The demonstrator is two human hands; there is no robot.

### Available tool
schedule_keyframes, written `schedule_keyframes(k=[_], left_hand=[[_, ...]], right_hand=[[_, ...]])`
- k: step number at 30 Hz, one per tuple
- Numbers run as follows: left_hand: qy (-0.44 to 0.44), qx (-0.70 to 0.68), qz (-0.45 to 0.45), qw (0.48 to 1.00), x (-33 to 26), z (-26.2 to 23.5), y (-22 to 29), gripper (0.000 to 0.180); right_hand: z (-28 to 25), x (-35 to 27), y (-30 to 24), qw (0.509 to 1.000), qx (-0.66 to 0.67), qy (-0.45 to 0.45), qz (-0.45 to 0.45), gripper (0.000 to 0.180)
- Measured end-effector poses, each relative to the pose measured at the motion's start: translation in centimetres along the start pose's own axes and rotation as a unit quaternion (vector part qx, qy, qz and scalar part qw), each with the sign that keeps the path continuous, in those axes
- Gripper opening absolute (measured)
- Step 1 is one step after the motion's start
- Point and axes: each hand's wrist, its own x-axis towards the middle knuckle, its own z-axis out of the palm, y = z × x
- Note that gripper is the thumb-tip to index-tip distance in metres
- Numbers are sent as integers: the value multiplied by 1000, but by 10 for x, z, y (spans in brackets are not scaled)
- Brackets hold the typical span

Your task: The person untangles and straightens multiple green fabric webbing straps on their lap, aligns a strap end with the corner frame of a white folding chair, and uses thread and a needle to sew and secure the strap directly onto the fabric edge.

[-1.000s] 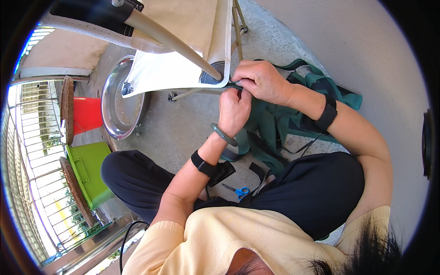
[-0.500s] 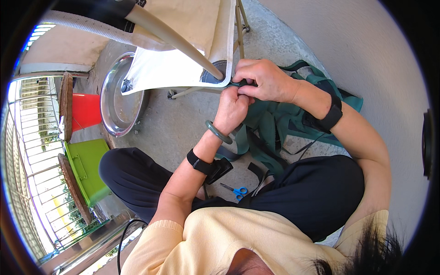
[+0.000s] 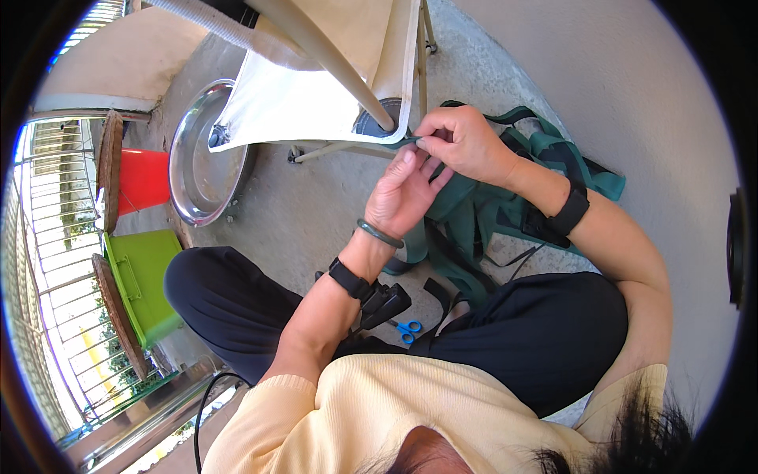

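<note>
The white fabric seat (image 3: pixel 304 99) of a folding chair with beige tube legs is in front of me. Its near right corner has a dark round patch (image 3: pixel 380 118). At that corner my right hand (image 3: pixel 464 146) pinches a green strap (image 3: pixel 404 144) between thumb and fingers. Just below, my left hand (image 3: pixel 397 189) is turned palm up, its fingers apart and reaching toward the right fingertips. The fingertips of the left hand are partly hidden by the right. A loose heap of green webbing (image 3: pixel 462 213) lies on the floor under and beyond my hands.
Blue-handled scissors (image 3: pixel 409 329) lie on the floor between my legs, their blades partly covered by the left wrist device. To the left are a steel basin (image 3: pixel 180 162), a red bucket (image 3: pixel 142 180) and a green bin (image 3: pixel 150 276). A wall (image 3: pixel 647 158) rises at the right.
My left hand has let go at the corner, dropped slightly and turned palm up with fingers spread. The right hand stays pinched on the strap. The view has shifted slightly.
</note>
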Motion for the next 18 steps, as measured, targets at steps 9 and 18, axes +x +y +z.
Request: schedule_keyframes(k=[9, 18], left_hand=[[-5, -196, 27, 980, 19, -4, -21, 35], [19, -199, 24, 980, 21, -6, -20, 26]], right_hand=[[3, -4, -6, 998, -54, 20, -14, 7], [2, -5, -15, 999, 0, 13, 52, 8]])
